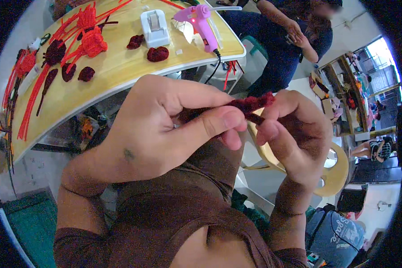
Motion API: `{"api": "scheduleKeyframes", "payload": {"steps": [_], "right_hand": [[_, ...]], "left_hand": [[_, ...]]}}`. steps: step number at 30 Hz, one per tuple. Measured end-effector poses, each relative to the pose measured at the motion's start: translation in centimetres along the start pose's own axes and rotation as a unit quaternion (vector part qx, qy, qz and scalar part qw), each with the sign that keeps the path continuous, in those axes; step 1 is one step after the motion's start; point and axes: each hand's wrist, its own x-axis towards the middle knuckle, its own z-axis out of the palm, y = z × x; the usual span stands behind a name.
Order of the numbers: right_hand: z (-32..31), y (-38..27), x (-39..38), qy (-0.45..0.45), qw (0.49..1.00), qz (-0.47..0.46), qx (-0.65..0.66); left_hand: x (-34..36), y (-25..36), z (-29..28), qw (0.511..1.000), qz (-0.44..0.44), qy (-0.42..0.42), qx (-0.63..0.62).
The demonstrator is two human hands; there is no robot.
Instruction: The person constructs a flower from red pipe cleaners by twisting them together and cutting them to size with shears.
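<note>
A dark red fuzzy chenille stem (253, 103), bent into a thick, bumpy strip, stretches between my two hands over my lap. My left hand (165, 127) is closed on it, thumb and forefinger pinching, and part of the piece is hidden behind those fingers. My right hand (295, 129) pinches the other end between thumb and forefinger. Beyond my hands, dark red fuzzy pieces lie on the yellow table (120, 62): a curled one (157, 54) and a smaller one (135, 42).
A pink glue gun (203, 27) with a lit red light stands near the table's right end, beside a white tape dispenser (155, 27). Bright red chenille stems (91, 41) lie at the left. Another person (286, 40) is at the far right. A yellow chair (337, 172) stands to my right.
</note>
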Motion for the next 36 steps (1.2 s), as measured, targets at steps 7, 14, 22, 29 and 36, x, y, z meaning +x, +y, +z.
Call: {"api": "scheduleKeyframes", "payload": {"steps": [7,14,22,29,36], "right_hand": [[0.4,1.0,-0.8,0.013,0.991,-0.001,0.134],[-1.4,4.2,1.1,-0.293,0.887,0.131,0.332],[-1.4,1.7,3.6,-0.329,0.916,0.136,0.185],[-1.2,-0.7,3.5,-0.255,0.936,-0.167,-0.173],[1.5,-0.9,-1.3,-0.074,0.819,-0.358,-0.443]], "left_hand": [[0.0,0.4,0.0,0.998,-0.003,-0.044,-0.050],[0.1,1.5,-0.3,0.986,0.042,-0.122,0.104],[0.9,1.8,-1.0,0.945,-0.008,-0.236,0.228],[1.5,2.8,-1.9,0.919,-0.140,-0.248,0.271],[0.8,1.3,-2.3,0.961,-0.225,-0.155,0.049]]}}
